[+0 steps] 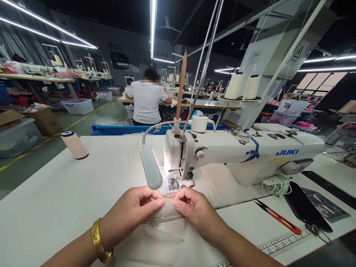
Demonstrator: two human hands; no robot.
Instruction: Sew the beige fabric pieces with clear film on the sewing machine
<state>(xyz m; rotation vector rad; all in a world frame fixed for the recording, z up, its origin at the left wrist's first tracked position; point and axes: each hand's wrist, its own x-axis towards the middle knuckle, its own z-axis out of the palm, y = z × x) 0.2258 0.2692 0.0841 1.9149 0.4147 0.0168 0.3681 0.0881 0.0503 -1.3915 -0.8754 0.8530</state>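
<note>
My left hand (141, 207) pinches the left side of a sheer, pale fabric (167, 210) between thumb and fingers. At its right side, my right hand (194, 207) grips the same fabric, so a short stretch of it spans the two hands. Just beyond the fingertips stand the needle and presser foot (174, 184) of a white JUKI sewing machine (217, 150). More of the thin cloth hangs down below the hands over the table edge. A gold bangle (98, 239) circles my left wrist.
A grey lamp head (151, 167) hangs left of the needle. A peach thread spool (75, 144) stands on the white table (111, 163). Orange-handled thread snips (280, 218), a black phone-like slab (307, 207) and a coiled cable (275, 184) lie right. Ahead, a person (147, 98) sits at another table.
</note>
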